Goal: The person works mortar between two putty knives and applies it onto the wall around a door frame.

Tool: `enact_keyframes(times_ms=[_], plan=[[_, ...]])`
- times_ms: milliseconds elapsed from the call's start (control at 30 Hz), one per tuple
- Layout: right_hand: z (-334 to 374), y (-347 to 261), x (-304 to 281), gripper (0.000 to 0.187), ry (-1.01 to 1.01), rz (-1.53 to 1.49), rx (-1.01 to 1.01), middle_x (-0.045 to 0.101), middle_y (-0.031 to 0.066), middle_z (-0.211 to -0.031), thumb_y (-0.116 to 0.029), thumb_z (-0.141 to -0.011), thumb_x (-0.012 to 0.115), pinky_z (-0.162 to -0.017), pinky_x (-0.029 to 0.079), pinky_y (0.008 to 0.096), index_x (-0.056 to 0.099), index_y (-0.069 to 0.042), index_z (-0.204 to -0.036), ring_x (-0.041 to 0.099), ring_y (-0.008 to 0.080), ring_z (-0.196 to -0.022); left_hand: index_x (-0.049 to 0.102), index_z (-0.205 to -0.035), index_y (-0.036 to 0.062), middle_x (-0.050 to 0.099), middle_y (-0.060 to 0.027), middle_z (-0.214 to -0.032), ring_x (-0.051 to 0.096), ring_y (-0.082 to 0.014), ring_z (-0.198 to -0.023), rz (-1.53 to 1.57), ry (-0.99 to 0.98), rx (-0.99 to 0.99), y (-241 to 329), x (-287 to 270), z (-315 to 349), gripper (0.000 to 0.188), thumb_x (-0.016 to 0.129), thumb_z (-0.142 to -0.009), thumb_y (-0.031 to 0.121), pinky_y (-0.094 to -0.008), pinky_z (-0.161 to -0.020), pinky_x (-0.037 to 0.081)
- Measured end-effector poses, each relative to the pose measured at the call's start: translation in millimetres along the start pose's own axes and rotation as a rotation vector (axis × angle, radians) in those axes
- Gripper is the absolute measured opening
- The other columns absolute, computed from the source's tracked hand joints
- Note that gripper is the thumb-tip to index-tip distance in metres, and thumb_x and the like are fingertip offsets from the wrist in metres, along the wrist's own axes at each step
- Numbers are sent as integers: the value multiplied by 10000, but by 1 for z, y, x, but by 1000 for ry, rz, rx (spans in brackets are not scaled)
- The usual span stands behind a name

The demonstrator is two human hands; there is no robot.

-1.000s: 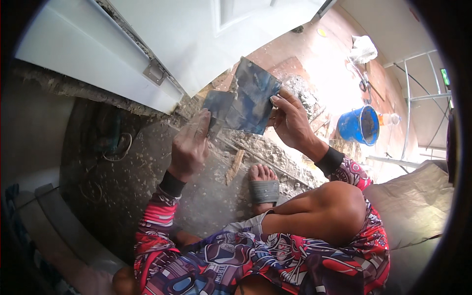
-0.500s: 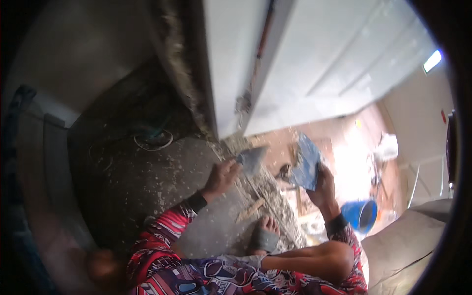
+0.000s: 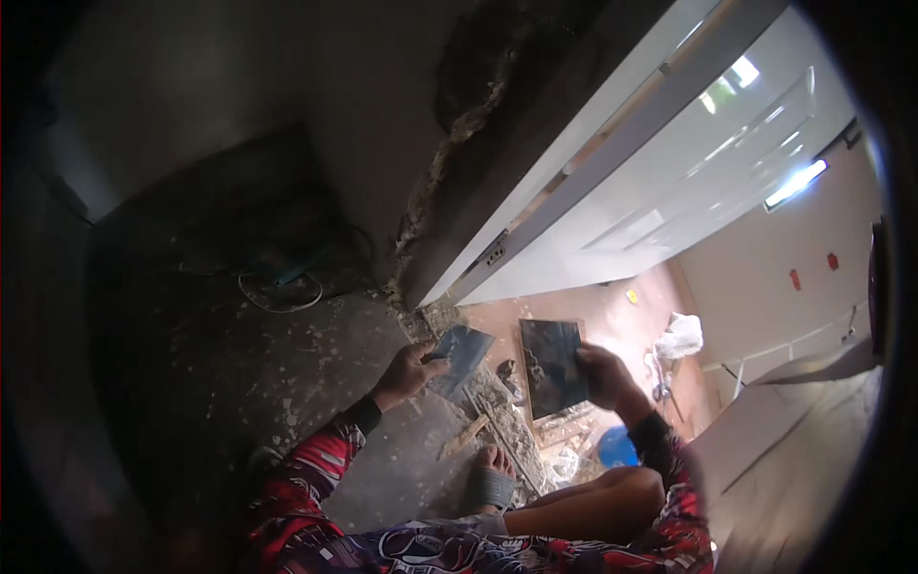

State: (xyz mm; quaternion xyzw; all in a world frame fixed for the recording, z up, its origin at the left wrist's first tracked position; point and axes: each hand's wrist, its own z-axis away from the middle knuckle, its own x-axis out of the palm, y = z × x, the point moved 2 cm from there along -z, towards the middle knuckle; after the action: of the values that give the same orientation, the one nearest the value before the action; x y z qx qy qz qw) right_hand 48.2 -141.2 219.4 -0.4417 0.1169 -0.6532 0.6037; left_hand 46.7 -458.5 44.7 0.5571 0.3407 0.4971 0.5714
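Observation:
My left hand [image 3: 404,376] is closed on the edge of a small grey-blue flat tile piece [image 3: 465,358], which has slanted sides. My right hand [image 3: 612,381] grips a larger dark, roughly rectangular tile piece [image 3: 555,375] by its right edge, with the thumb near its face. Pale smears mark the left part of that face. Both pieces are held up in front of me, a short gap between them. Beneath them runs a rough, broken strip of floor [image 3: 505,421], strewn with rubble, at the foot of the door opening.
A white door [image 3: 612,206] stands ajar beyond the strip, beside a ragged, chipped wall edge [image 3: 435,182]. A wooden scrap [image 3: 464,436] lies near my foot [image 3: 492,478]. Cable [image 3: 282,306] loops on the dark floor at left. A blue bucket [image 3: 617,448] and white bag [image 3: 679,337] stand at right.
My view has shifted, and the door now slants more. The right tile piece has turned from a tilted angle to nearly face-on and upright. The left piece has turned to show more of its face.

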Motion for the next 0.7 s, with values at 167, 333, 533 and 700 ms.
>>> enact_keyframes(times_ms=[167, 333, 533, 700], plan=[[15, -42, 75, 491, 47, 155, 23, 615, 151, -1244, -185, -951, 545, -964, 510, 388, 438, 38, -1376, 648, 236, -1059, 662, -1146, 0, 700, -217, -933, 702, -323, -882, -264, -51, 76, 19, -12, 2, 366, 692, -838, 196, -378, -771, 540], [31, -31, 118, 506, 115, 130, 9, 622, 150, -1240, -166, -945, 544, -960, 514, 371, 427, 48, -1388, 653, 231, -1055, 658, -1142, -7, 683, -238, -1008, 675, -369, -958, -368, -24, 305, 16, -21, -1, 359, 664, -843, 192, -396, -804, 534], [35, -18, 133, 435, 162, 129, -39, 644, 145, -1194, -141, -948, 550, -925, 543, 378, 475, 39, -1337, 670, 229, -1022, 669, -1044, -46, 687, -239, -979, 702, -326, -908, -187, -88, 132, 15, -47, -5, 319, 662, -840, 199, -381, -761, 531], [46, -11, 130, 432, 185, 64, -50, 652, 136, -1171, -170, -954, 557, -904, 560, 394, 475, 25, -1331, 679, 232, -1006, 641, -1041, -24, 678, -105, -787, 630, -184, -719, 46, -63, -29, 24, -62, -3, 241, 665, -840, 106, -343, -721, 525]])
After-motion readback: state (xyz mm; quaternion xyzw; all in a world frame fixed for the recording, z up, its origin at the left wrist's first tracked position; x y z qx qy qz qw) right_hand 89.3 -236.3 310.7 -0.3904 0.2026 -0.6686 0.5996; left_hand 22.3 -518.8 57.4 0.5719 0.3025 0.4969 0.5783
